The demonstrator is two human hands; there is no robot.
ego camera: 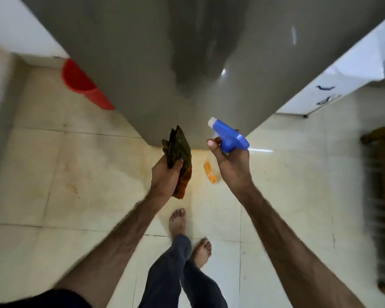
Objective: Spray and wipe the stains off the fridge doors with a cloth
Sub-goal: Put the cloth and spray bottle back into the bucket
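Far left wall: white, running down the left edge, blurred.
Red bucket [80, 82]: on the floor at the left side of the fridge, partly hidden behind its corner.
Floor [60, 174]: pale glossy tiles with thin dark joints and faint orange-brown marks.
Fridge door [156, 52]: wide grey panel filling the upper middle, seen from above and narrowing toward the bottom edge; darker wet-looking streaks down its centre, small bright glints to the right of them.
Left hand [167, 176]: raised in front of the door's lower edge, fingers and thumb curled tight around a folded cloth.
Cloth [178, 150]: dark olive on top, orange-brown at the lower end, sticking up above the thumb and hanging below the palm; close to the door, contact not clear.
Feet [178, 221]: bare, on the tiles below the hands, one ahead of the other, dark trouser legs above them.
Right hand [231, 163]: just right of the cloth, fingers wrapped around the neck of a spray bottle, one fingertip at the front by the trigger.
Spray bottle [229, 136]: blue trigger head with white nozzle aimed up and left at the door; clear body with an orange label showing below the hand.
White appliance [342, 81]: to the right of the fridge, blue markings on its front.
Wooden furniture [380, 196]: brown, slatted, at the right edge, blurred.
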